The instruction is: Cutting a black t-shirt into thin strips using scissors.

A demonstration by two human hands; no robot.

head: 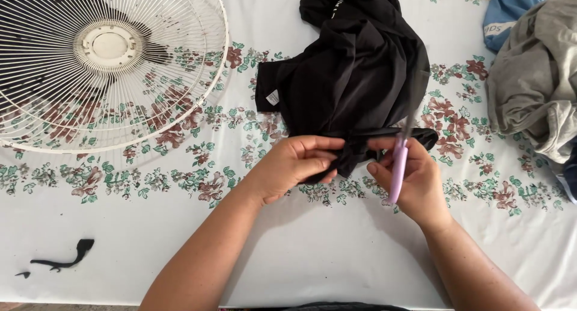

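Head view, one entry. Nearest the camera: two bare forearms rising from the lower edge over a white tablecloth (312,257) printed with bands of red-brown flowers and green leaves. Left hand (294,164): fingers curled and pinched onto a bunched fold of the black garment (354,70), holding it taut toward the other hand. Right hand (415,182): closed around lilac-handled scissors (398,167), the handle running down through the palm and the blades pointing up and away from the person, crossing the cloth; whether the blades stand apart cannot be told. Between the two hands: a narrow black strip (390,135) of the garment, its long axis running left to right, stretched from the left hand's pinch across to just past the right hand; the scissors meet it nearly square. Both hands touch the strip; the right is nearer its free end. The bulk of the garment lies heaped just beyond the hands, a small white label showing on its left edge. Far left of the left hand: a white fan grille (108,58) lying flat. Low and well left of the left forearm: a black fabric offcut (66,260). Beyond and right of the right hand: a grey garment (535,82) heaped over a blue one (511,7).
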